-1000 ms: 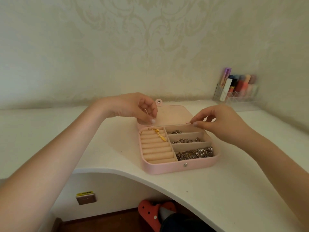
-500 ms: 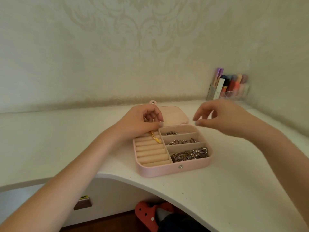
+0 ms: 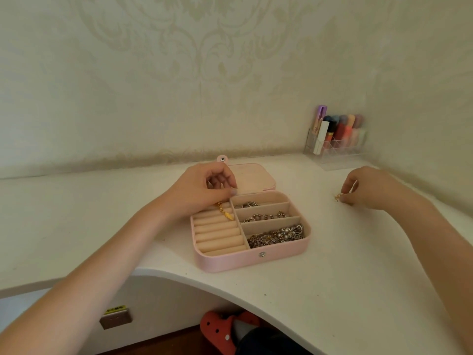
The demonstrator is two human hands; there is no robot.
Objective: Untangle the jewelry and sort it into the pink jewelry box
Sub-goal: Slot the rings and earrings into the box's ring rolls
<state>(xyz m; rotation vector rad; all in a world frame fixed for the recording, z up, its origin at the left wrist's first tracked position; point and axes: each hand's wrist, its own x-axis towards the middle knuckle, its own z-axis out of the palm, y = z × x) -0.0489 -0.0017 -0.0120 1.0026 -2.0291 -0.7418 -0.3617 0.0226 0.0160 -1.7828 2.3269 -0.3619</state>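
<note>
- Nearest: red spotted slipper (image 3: pixel 220 331) on the floor under the white desk (image 3: pixel 332 290), well below both hands.
- Pink jewelry box (image 3: pixel 252 260) lies open on the desk, lid flat behind it. The snap on its front wall faces the person.
- Right half of the box, three compartments: tangled silver chains (image 3: pixel 277 235) in the nearest, a beaded silver piece (image 3: pixel 266 216) in the middle, rings (image 3: pixel 247 204) in the farthest. All lie just right of the left fingertips.
- Left half: ring rolls (image 3: pixel 218 237), bare except at the far end.
- Left hand (image 3: pixel 202 190) hovers over the far rolls, fingers curled, thumb and forefinger pressed together. Gold leaf earring (image 3: pixel 225 212) hangs directly under them; whether they pinch its hook or only touch it, cannot tell.
- Right hand (image 3: pixel 371 188) is well to the right of the box, low over the desk, fingertips pinching a small gold earring (image 3: pixel 337 197) that touches the surface.
- Farthest: clear organiser of cosmetics (image 3: pixel 335 139) in the corner, beyond the right hand.
- Risks, as judged: the small piece could slip from so fine a pinch and skitter off the desk. The hanging earring could snag on a roll. A careless drop into the near compartment would re-tangle the chains.
</note>
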